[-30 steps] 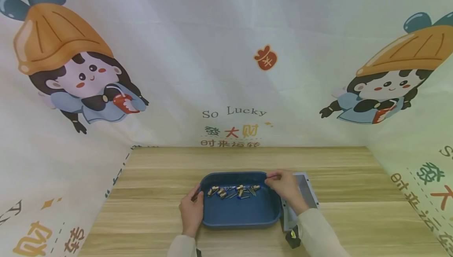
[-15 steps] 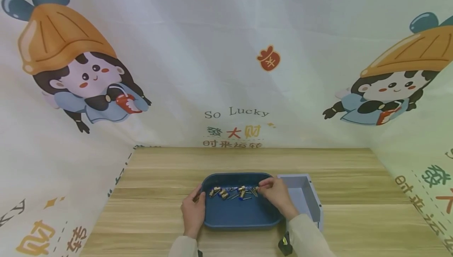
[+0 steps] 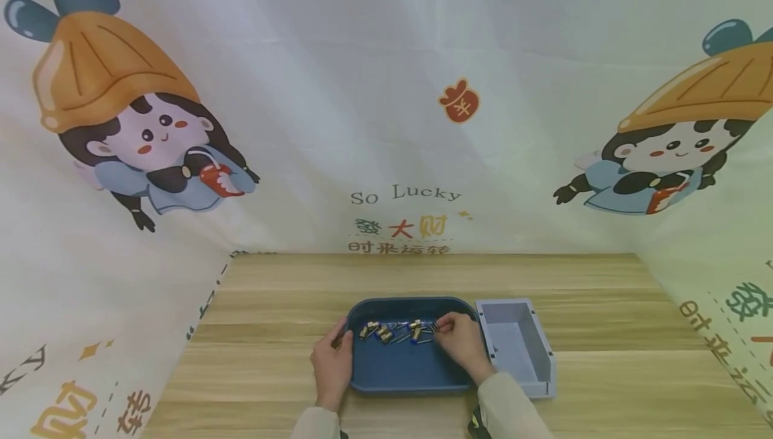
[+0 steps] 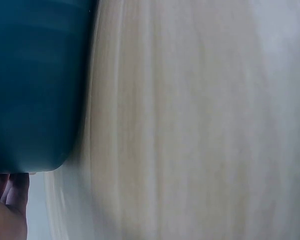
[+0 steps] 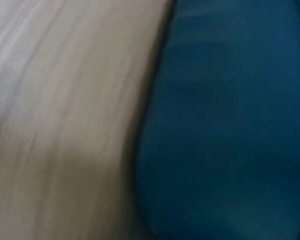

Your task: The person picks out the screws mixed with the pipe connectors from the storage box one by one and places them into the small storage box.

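A blue tray (image 3: pixel 410 375) with rounded corners lies on the wooden table. Along its far half are several small brass-coloured fittings (image 3: pixel 384 335) with blue ends and thin metal pins (image 3: pixel 400 339). My left hand (image 3: pixel 332 362) grips the tray's left end, thumb at the rim and fingers against the outer wall; the left wrist view shows some of its fingers (image 4: pixel 17 192) under the tray's corner. Inside the tray's right half, my right hand (image 3: pixel 461 342) has thumb and forefinger close together at the rightmost pins. Whether a part is between those fingertips I cannot tell.
Right beside the tray stands a grey bin (image 3: pixel 516 338) with a low front edge. The wooden tabletop (image 3: pixel 290 284) extends around both containers. A printed cloth (image 3: pixel 398 123) hangs behind and at both sides.
My right hand has moved left from the tray's right rim, beside the grey bin, to the small parts inside the tray. More of the bin shows. My left hand keeps its place on the tray.
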The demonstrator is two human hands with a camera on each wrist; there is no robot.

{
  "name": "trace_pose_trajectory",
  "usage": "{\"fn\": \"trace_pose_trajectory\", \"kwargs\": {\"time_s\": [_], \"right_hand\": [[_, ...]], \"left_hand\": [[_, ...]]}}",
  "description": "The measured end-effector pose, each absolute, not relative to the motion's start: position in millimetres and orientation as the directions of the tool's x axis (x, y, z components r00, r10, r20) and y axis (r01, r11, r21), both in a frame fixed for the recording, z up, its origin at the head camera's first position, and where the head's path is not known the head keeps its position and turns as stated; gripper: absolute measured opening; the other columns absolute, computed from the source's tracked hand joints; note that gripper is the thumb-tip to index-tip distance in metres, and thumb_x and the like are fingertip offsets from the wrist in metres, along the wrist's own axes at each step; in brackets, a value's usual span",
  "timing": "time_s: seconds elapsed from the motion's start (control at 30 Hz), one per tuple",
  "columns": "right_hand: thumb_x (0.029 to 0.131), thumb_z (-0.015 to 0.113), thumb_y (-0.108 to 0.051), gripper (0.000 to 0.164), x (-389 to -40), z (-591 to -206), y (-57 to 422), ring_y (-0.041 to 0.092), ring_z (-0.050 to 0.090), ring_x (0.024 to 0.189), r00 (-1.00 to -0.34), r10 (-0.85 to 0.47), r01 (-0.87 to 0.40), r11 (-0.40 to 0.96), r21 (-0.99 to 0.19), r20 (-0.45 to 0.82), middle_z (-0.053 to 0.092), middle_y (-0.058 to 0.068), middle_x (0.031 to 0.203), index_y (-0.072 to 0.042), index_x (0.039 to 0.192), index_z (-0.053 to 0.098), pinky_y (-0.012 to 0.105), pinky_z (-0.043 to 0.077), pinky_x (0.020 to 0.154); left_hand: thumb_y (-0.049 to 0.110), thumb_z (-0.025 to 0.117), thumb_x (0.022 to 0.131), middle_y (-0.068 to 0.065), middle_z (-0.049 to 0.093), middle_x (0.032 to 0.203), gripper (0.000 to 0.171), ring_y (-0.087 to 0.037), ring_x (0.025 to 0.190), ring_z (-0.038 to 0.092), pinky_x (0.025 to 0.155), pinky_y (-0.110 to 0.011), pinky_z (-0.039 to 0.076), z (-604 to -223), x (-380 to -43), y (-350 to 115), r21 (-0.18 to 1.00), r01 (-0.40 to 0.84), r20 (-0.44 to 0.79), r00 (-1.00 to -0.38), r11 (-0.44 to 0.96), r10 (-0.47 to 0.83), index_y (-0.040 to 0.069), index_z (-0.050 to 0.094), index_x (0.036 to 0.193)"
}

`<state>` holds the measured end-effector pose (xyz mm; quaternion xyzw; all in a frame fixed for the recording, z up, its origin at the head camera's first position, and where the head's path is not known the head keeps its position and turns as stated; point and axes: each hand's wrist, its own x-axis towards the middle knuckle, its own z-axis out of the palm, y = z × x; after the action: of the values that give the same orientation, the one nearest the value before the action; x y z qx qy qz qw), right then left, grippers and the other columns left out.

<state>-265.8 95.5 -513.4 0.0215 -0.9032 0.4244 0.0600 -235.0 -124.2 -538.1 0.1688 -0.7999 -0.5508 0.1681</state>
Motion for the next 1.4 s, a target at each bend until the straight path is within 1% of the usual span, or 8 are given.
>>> {"fn": "trace_pose_trajectory", "kwargs": {"time_s": [0.1,0.27,0.57,0.77,0.93,1.2,1.33,1.4], "right_hand": [[0.068,0.076,0.001,0.013,-266.1,-518.3,95.5,0.008,0.055,0.058,-0.988,0.005,-0.112,0.665,-0.739,0.154,0.064,0.003,0.065,0.0,0.079,0.067,0.023,0.047,0.053],[0.069,0.076,0.0,0.013,-267.6,-523.8,94.7,0.008,0.049,0.057,-0.987,0.02,-0.101,0.701,-0.706,0.161,0.058,-0.001,0.063,-0.001,0.076,0.065,0.024,0.043,0.052],[0.067,0.077,-0.002,0.014,-270.7,-528.2,92.3,0.011,0.052,0.059,-0.99,0.052,-0.052,0.738,-0.673,0.135,0.059,0.0,0.064,-0.001,0.075,0.065,0.03,0.048,0.054],[0.066,0.077,0.0,0.014,-273.0,-531.0,90.3,0.011,0.053,0.06,-0.989,0.07,-0.033,0.744,-0.667,0.127,0.059,-0.002,0.063,-0.003,0.073,0.065,0.032,0.048,0.055],[0.067,0.078,-0.001,0.013,-274.7,-531.5,89.0,0.011,0.053,0.059,-0.99,0.072,-0.025,0.762,-0.648,0.123,0.059,-0.002,0.061,-0.005,0.071,0.066,0.032,0.048,0.055],[0.067,0.071,0.0,0.006,-274.7,-532.6,88.6,0.016,0.058,0.059,-0.992,0.055,-0.033,0.761,-0.647,0.116,0.066,0.003,0.065,-0.005,0.065,0.068,0.033,0.05,0.053],[0.065,0.069,-0.001,0.01,-276.4,-534.6,86.3,0.015,0.055,0.055,-0.99,0.042,-0.048,0.788,-0.613,0.131,0.062,0.001,0.06,-0.008,0.06,0.063,0.032,0.048,0.049],[0.065,0.067,0.001,0.018,-277.2,-535.4,84.3,0.014,0.049,0.051,-0.991,0.016,-0.067,0.806,-0.588,0.134,0.056,-0.001,0.055,-0.01,0.054,0.057,0.03,0.044,0.046]], "left_hand": [[0.006,0.059,0.091,-0.018,0.066,0.118,0.032,-0.031,0.104,0.065,0.09,-0.043,0.055,-537.9,-235.0,-123.9,0.938,-0.092,0.076,-0.886,0.335,-0.457,0.003,0.062,0.123],[0.006,0.06,0.09,-0.017,0.066,0.119,0.032,-0.031,0.104,0.065,0.092,-0.044,0.054,-536.0,-234.1,-122.7,0.941,-0.09,0.074,-0.887,0.326,-0.456,0.003,0.062,0.122],[0.004,0.061,0.089,-0.018,0.067,0.117,0.031,-0.031,0.1,0.067,0.087,-0.042,0.056,-538.2,-233.7,-121.5,0.94,-0.065,0.101,-0.884,0.335,-0.457,0.002,0.064,0.12],[0.003,0.061,0.089,-0.019,0.067,0.116,0.031,-0.031,0.099,0.067,0.085,-0.04,0.057,-537.5,-233.8,-121.9,0.942,-0.044,0.119,-0.883,0.332,-0.455,0.0,0.064,0.119],[0.004,0.061,0.089,-0.018,0.066,0.118,0.031,-0.03,0.1,0.067,0.087,-0.039,0.056,-537.2,-234.7,-122.8,0.943,-0.053,0.111,-0.882,0.33,-0.457,0.001,0.064,0.12],[0.004,0.061,0.089,-0.019,0.065,0.119,0.031,-0.031,0.101,0.066,0.088,-0.041,0.056,-535.3,-233.1,-122.7,0.938,-0.061,0.11,-0.881,0.341,-0.459,0.001,0.063,0.12],[0.004,0.061,0.089,-0.019,0.066,0.119,0.031,-0.031,0.1,0.067,0.087,-0.041,0.056,-535.7,-233.5,-123.1,0.937,-0.061,0.113,-0.879,0.344,-0.463,0.001,0.064,0.12],[0.004,0.062,0.089,-0.019,0.066,0.118,0.031,-0.031,0.1,0.067,0.087,-0.042,0.056,-536.3,-234.0,-123.4,0.937,-0.061,0.113,-0.877,0.343,-0.467,0.001,0.064,0.12]]}}
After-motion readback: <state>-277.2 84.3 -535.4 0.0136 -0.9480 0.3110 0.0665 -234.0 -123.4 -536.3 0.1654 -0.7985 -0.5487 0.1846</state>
